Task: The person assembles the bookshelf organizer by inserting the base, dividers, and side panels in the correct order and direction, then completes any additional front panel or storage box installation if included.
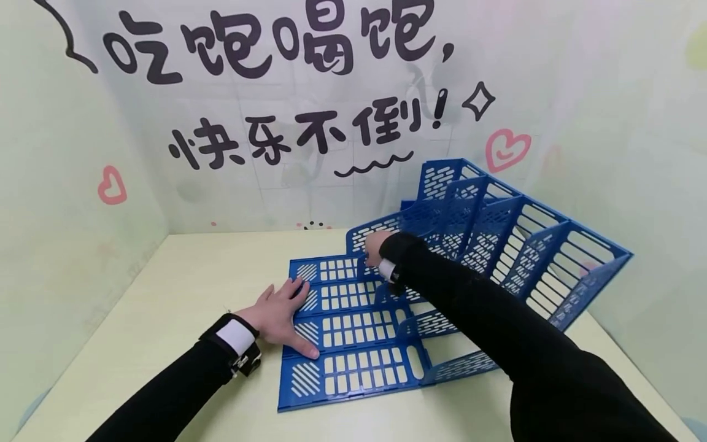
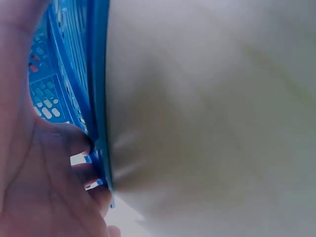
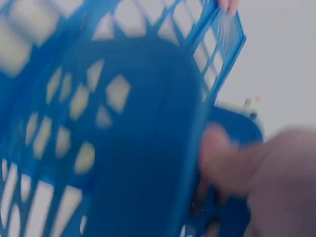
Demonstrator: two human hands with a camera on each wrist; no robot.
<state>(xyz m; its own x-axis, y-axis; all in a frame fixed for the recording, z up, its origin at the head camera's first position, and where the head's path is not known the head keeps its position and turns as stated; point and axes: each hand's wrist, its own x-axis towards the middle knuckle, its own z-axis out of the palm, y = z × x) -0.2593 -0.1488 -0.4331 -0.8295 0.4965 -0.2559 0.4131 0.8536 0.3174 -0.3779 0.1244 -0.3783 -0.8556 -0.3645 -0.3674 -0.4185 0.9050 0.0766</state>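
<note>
On the pale table [image 1: 166,288] lies a blue plastic file rack [image 1: 353,337], tipped on its side, its slotted panel flat and its dividers rising behind. Left hand [image 1: 282,316] rests spread on the panel's near-left edge, fingers straight, gripping nothing. Right hand [image 1: 377,248] reaches to a divider [image 1: 386,230] at the far end; the blurred wrist view suggests fingers curled round its edge, probably a grip. Risk: pulling the divider hard could make it flex or snap, or the rack skid.
</note>
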